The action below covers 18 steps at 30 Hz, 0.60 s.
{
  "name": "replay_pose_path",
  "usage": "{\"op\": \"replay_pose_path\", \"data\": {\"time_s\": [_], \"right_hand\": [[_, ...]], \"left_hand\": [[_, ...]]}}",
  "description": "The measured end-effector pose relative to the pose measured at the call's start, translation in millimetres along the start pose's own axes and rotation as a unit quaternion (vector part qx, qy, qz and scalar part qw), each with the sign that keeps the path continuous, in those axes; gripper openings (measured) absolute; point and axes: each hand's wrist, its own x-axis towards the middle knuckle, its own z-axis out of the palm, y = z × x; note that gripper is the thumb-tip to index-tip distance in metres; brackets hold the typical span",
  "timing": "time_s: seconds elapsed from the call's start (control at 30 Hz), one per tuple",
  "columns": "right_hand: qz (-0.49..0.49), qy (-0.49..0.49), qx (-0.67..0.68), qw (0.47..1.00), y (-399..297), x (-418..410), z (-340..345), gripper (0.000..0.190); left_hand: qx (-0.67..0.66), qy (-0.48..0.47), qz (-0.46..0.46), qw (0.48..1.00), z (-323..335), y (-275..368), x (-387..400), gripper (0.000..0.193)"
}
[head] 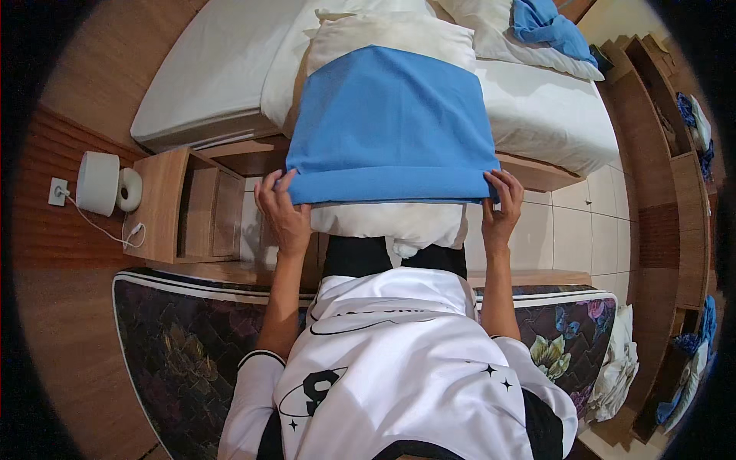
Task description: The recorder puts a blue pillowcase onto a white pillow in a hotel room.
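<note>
A blue cloth (391, 115), its near edge folded over in a band, lies over a white pillow (391, 34) that shows beyond it and beneath its near edge. My left hand (284, 210) grips the left end of the folded band, fingertips on top. At the band's right end, my right hand (501, 201) pinches the cloth between fingers and thumb. The pillow's near end rests against my lap, where a small white tuft sticks out.
Ahead stands a bed with a white sheet (213, 63); another pillow (489, 29) and a crumpled blue cloth (546, 26) lie on it. A wooden nightstand (155, 201) and white lamp (98, 183) are left. A dark floral mattress (190, 345) is behind me, wooden shelves (693, 230) right.
</note>
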Motion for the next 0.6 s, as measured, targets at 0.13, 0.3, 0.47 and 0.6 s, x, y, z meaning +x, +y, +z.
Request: {"op": "replay_pose_path", "data": {"time_s": [0.13,0.3,0.47,0.6], "right_hand": [[0.074,-0.075,0.162,0.981,12,21,-12,0.033],[0.111,-0.123,0.243,0.956,23,55,-11,0.017],[0.151,-0.182,0.264,0.935,30,85,-5,0.007],[0.181,-0.207,0.274,0.922,42,89,6,0.017]], "left_hand": [[-0.107,0.017,-0.092,0.99,-6,-4,2,0.057],[-0.082,-0.033,-0.036,0.995,-15,-13,16,0.037],[-0.146,-0.063,-0.022,0.987,-17,-17,38,0.028],[-0.271,-0.139,-0.157,0.939,-14,-24,53,0.015]]}}
